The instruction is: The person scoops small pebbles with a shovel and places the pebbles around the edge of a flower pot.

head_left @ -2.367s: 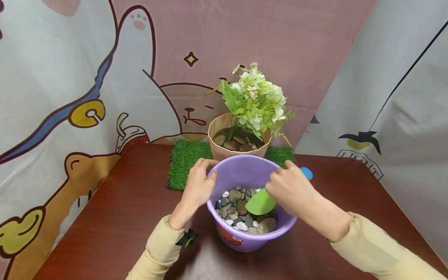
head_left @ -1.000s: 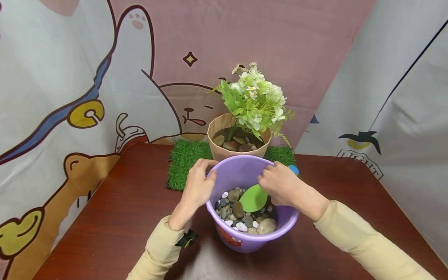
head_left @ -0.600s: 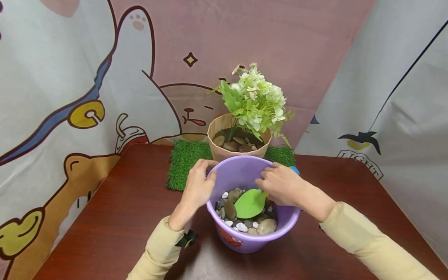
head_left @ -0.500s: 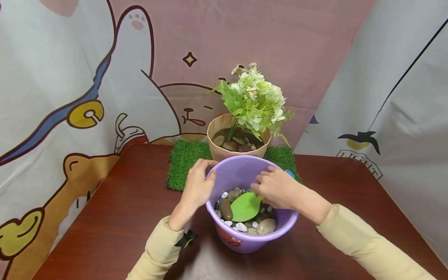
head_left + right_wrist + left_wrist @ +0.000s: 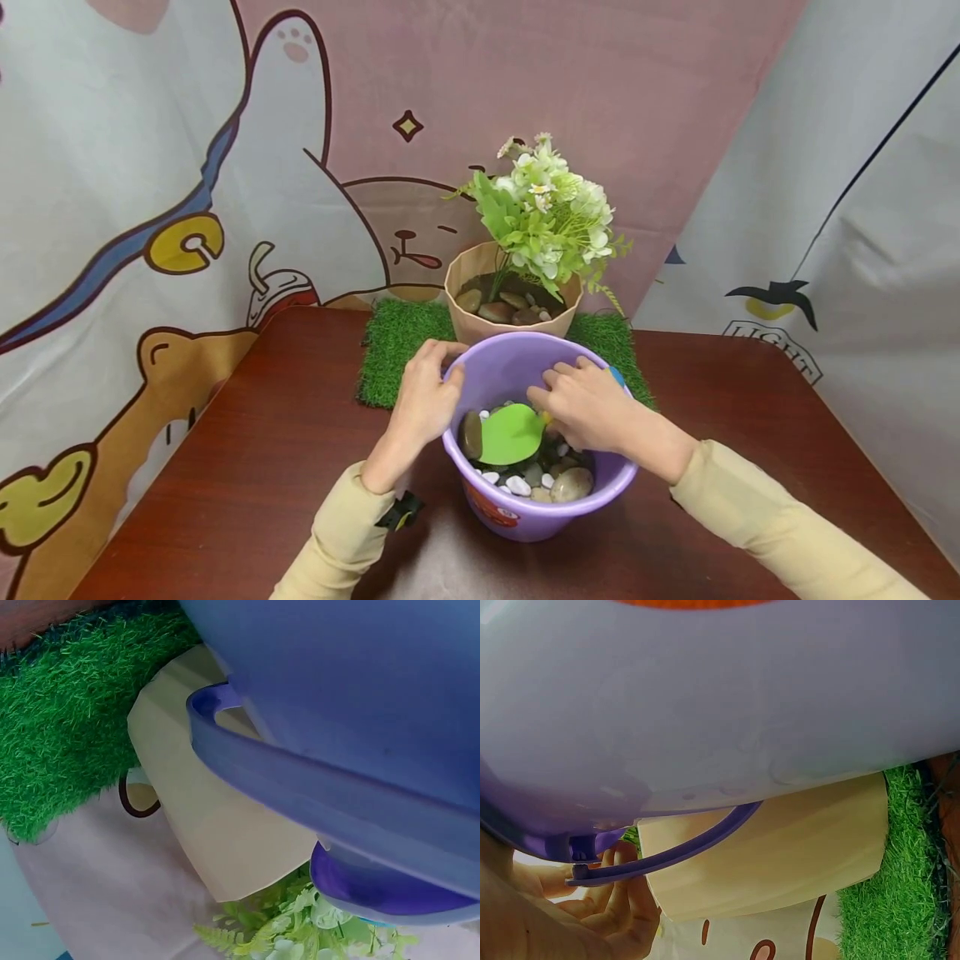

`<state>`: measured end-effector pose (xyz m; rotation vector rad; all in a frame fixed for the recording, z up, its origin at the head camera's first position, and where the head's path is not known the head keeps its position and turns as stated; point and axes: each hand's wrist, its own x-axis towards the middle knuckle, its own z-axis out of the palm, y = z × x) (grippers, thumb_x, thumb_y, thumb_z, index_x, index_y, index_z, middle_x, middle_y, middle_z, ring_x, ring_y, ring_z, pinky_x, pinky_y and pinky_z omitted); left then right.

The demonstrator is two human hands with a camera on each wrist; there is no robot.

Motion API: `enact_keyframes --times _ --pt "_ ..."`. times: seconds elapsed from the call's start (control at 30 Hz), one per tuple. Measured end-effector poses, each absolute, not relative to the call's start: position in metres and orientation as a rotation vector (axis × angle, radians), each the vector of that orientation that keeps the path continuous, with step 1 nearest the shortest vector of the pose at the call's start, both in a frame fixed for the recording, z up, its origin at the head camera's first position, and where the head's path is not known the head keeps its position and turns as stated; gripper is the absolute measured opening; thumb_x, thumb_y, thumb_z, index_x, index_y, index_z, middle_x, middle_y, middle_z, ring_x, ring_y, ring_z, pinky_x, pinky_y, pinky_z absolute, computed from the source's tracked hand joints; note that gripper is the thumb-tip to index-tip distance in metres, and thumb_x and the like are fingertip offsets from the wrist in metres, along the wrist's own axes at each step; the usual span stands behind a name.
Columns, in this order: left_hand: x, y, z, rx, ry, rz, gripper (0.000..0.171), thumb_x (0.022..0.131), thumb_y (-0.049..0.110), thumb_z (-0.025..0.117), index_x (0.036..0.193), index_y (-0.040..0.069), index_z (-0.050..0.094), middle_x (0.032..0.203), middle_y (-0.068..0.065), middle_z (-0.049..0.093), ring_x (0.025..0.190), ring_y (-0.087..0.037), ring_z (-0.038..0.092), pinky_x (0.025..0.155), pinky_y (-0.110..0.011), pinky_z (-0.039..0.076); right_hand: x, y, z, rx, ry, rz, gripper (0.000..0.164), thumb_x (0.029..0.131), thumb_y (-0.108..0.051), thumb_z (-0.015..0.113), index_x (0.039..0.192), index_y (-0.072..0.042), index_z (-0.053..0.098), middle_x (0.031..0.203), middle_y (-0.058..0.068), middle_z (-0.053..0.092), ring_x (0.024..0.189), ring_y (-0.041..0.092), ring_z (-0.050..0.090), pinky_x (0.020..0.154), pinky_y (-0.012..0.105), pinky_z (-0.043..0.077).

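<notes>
A purple bucket [image 5: 517, 521] holds pebbles of mixed size and colour [image 5: 519, 485]. My left hand [image 5: 426, 396] grips its left rim, thumb inside; in the left wrist view that hand [image 5: 592, 919] curls near the end of the bucket's handle [image 5: 667, 857]. My right hand [image 5: 588, 407] reaches over the right rim and grips a toy shovel by its handle, mostly hidden by the fingers. The shovel's green blade [image 5: 510, 435] lies over the pebbles, against a large brown stone [image 5: 471, 435] at the left wall. Its blue end [image 5: 617, 377] shows behind the hand.
Right behind the bucket, a beige pot [image 5: 472, 271] with white-green flowers [image 5: 551, 212] and stones stands on a green turf mat [image 5: 397, 350]. The brown table [image 5: 247, 467] reaches a wall covered with printed cloth [image 5: 600, 75].
My right hand has moved left and down into the bucket, pushing the shovel blade left across the pebbles. The brown stone has shifted to the left wall. My left hand stays on the rim.
</notes>
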<state>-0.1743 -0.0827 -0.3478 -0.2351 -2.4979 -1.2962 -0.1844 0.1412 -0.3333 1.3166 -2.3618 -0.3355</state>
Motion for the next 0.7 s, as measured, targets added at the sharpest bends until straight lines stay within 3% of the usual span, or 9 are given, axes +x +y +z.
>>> enact_keyframes --times 0.3,0.7 --pt "-0.1746 -0.0828 -0.3478 -0.232 -2.502 -1.295 0.027 0.088 0.01 0.055 0.111 0.005 0.066 0.104 -0.011 0.063 0.092 -0.025 0.059 0.082 -0.039 0.048 -0.1852 0.1432 -0.3326 1.298 -2.369 -0.291 0.034 0.062 -0.03 0.083 0.078 -0.018 0.056 0.065 0.0 0.053 0.062 0.021 0.053 0.051 0.032 0.036" --pt "-0.174 -0.0827 -0.3475 -0.241 -2.498 -1.291 0.027 0.088 0.011 0.055 0.111 0.005 0.066 0.104 -0.011 0.063 0.091 -0.024 0.059 0.081 -0.039 0.048 -0.1867 0.1475 -0.3303 1.315 -2.386 -0.145 0.031 0.064 -0.029 0.082 0.079 -0.018 0.057 0.067 -0.003 0.053 0.066 0.019 0.055 0.063 0.033 0.04"
